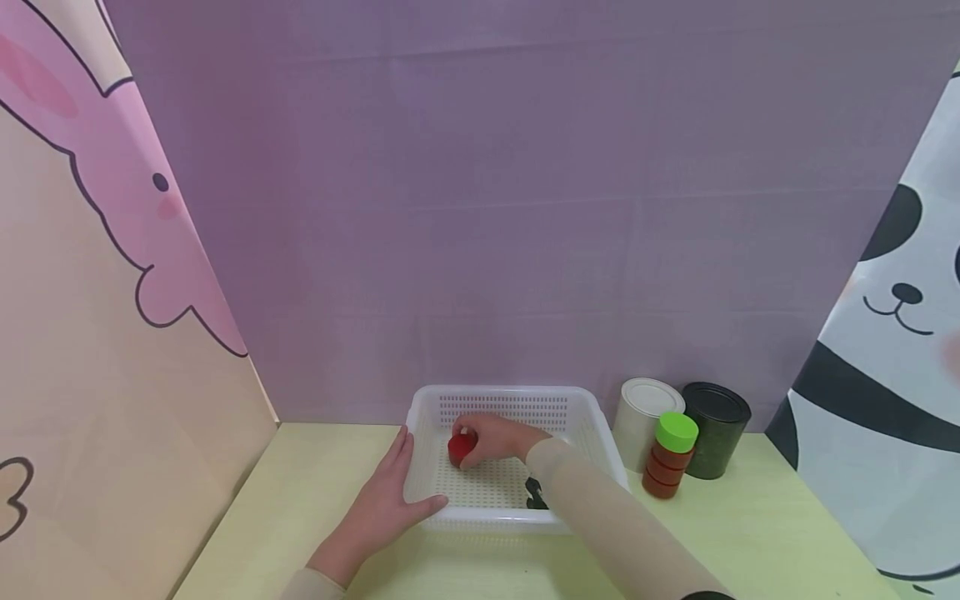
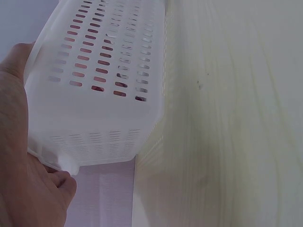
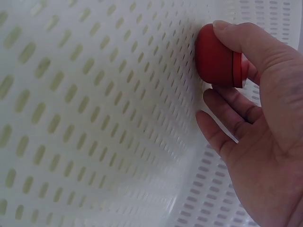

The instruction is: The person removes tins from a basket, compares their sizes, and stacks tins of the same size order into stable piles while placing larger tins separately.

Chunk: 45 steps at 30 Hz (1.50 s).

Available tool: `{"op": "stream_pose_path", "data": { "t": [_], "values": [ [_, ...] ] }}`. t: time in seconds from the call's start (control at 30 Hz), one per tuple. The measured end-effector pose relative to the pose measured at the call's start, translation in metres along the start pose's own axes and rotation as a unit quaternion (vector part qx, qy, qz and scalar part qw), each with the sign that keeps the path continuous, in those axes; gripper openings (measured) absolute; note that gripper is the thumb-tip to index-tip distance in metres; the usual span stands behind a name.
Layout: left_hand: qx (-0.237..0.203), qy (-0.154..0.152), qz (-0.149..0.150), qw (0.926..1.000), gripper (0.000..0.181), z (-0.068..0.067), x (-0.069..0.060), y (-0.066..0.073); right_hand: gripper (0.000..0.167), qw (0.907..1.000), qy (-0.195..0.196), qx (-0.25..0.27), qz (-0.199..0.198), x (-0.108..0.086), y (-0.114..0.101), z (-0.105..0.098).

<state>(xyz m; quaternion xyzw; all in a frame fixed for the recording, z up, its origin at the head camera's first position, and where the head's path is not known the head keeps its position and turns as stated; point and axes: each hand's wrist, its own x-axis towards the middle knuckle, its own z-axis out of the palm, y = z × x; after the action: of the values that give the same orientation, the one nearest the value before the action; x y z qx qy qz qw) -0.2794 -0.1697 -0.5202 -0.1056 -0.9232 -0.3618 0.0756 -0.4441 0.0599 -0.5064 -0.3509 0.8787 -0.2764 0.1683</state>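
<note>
A white perforated plastic basket (image 1: 517,521) stands on the table. My left hand (image 1: 385,500) holds its near left corner, the thumb on the front rim and the fingers along the left side; the left wrist view shows fingertips curled under the rim of the basket (image 2: 99,109). Inside the basket my right hand (image 1: 491,437) pinches a small red rounded container (image 1: 461,450). Seen from the right wrist, this red container (image 3: 215,56) has a seam near one end and lies at the basket floor, between thumb and fingers. A black object (image 1: 535,494) sits near the basket's front, partly hidden by my right sleeve.
Right of the basket stand a white can (image 1: 637,425), a black can (image 1: 716,433) and a red-brown jar with a green lid (image 1: 667,462). A purple cloth backdrop (image 1: 510,208) rises behind the pale wooden table (image 1: 247,533), with printed panels on both sides.
</note>
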Motion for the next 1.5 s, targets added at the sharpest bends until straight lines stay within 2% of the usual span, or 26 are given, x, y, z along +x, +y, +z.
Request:
{"op": "stream_pose_path", "data": {
  "t": [0.37, 0.73, 1.0, 1.2, 1.5],
  "values": [
    [0.003, 0.002, 0.001, 1.0, 0.118, 0.001, 0.0, 0.0, 0.046, 1.0, -0.002, 0.006, 0.007, -0.002, 0.002, 0.001],
    [0.009, 0.002, 0.002, 1.0, 0.119, 0.001, 0.0, 0.0, 0.047, 0.999, 0.025, 0.035, 0.015, -0.006, -0.001, -0.01],
    [0.002, -0.004, -0.006, 1.0, 0.118, 0.001, 0.002, 0.002, 0.043, 0.9967, 0.041, 0.066, -0.021, -0.007, -0.005, -0.021],
    [0.002, -0.002, -0.005, 1.0, 0.118, -0.002, 0.001, 0.005, 0.043, 0.9956, 0.047, 0.079, -0.019, -0.013, -0.009, -0.031],
    [0.001, -0.001, -0.01, 1.0, 0.12, -0.002, 0.001, 0.005, 0.048, 0.9966, 0.046, 0.067, -0.012, -0.028, -0.018, -0.059]
  ]
}}
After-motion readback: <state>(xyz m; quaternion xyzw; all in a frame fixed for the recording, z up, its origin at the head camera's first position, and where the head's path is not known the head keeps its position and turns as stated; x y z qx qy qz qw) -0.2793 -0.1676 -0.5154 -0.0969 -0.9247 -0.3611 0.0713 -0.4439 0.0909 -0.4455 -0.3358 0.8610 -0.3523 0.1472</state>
